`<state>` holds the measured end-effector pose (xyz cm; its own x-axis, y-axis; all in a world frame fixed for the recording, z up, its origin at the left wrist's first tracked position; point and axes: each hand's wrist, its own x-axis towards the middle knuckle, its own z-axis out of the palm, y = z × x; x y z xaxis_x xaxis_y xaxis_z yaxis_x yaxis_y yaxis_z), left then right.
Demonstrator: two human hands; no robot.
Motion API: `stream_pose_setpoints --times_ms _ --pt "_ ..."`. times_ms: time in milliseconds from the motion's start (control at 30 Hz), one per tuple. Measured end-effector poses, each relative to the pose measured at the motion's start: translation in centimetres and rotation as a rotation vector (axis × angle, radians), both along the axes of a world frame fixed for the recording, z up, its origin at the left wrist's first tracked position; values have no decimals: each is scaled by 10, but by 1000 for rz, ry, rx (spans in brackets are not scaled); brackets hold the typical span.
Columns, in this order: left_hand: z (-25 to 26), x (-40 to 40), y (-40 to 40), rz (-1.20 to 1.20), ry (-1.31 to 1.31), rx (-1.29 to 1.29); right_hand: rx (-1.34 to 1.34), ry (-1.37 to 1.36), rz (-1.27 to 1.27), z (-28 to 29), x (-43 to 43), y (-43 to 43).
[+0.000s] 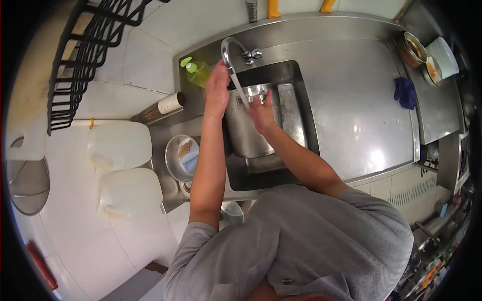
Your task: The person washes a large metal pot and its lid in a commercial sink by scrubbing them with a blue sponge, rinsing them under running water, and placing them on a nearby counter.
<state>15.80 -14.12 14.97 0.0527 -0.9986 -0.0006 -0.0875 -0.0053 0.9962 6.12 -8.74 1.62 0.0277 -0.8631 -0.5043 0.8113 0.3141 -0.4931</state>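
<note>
Water runs from the curved chrome faucet [226,49] into a dark-walled sink [244,178]. My left hand [217,90] is raised beside the spout's end, its fingers long and close together; whether it grips the spout is unclear. My right hand [262,114] has its fingers spread by the falling stream, over a large stainless steel pot [248,137]. The pot stands in the sink, and its handle area is partly covered by my right fingers. A metal sheet or tray [293,113] leans to the pot's right.
A green pump bottle [199,73] stands behind my left hand. Left of the sink is a metal bowl [171,165] with blue cloths or sponges. The steel counter [354,113] carries blue gloves or cloth [404,93] near its right edge. A black wire rack [75,75] juts out at upper left.
</note>
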Motion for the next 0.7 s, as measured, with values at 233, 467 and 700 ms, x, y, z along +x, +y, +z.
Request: stream_pose_setpoints --times_ms 233,467,700 --pt "5 -16 -1 -126 -329 -41 -98 136 152 0 9 -1" --pt "-99 4 36 -216 -760 -190 -109 139 366 -6 -29 -19" --pt "-84 -8 17 -624 -1182 147 -102 662 653 21 -101 -21"
